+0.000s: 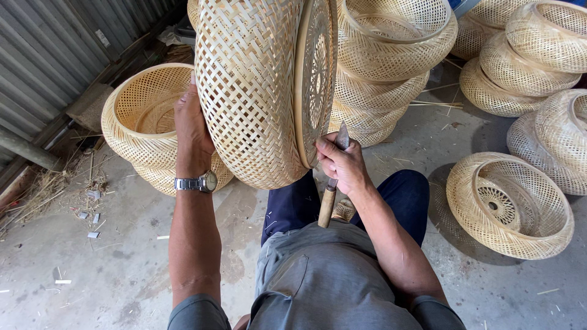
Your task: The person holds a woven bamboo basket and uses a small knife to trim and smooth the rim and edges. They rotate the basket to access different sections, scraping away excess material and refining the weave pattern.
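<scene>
Head view, looking down on a seated person at work over a concrete floor (122,269). The woven bamboo basket (251,91) is held on edge above the knees, its open rim (315,73) turned to the person's right.

Risks, as judged from this frame: the knife blade (343,135) points upward, touching or just beside the rim, and close to the fingers that guide it. A slip along the smooth rim strip could carry the edge into the weave and cut a strand, or toward the person's own hand. The basket rests mainly on one palm, so a hard push from the blade could tilt or roll it off that support.

Pose: the left hand (192,131), with a metal wristwatch (199,182) at the wrist, lies flat and spread against the outer wall of the basket, forearm reaching straight forward. The right hand (342,165) is closed around the knife, whose wooden handle (327,205) points down toward the lap. The elbow is bent and the wrist sits just below the rim.

Surroundings: a stack of like baskets (379,79) stands behind, another basket (147,116) to the left by a corrugated metal wall (55,55), and one more (510,205) lies on the floor to the right. Bamboo scraps (73,208) litter the floor near the wall.
</scene>
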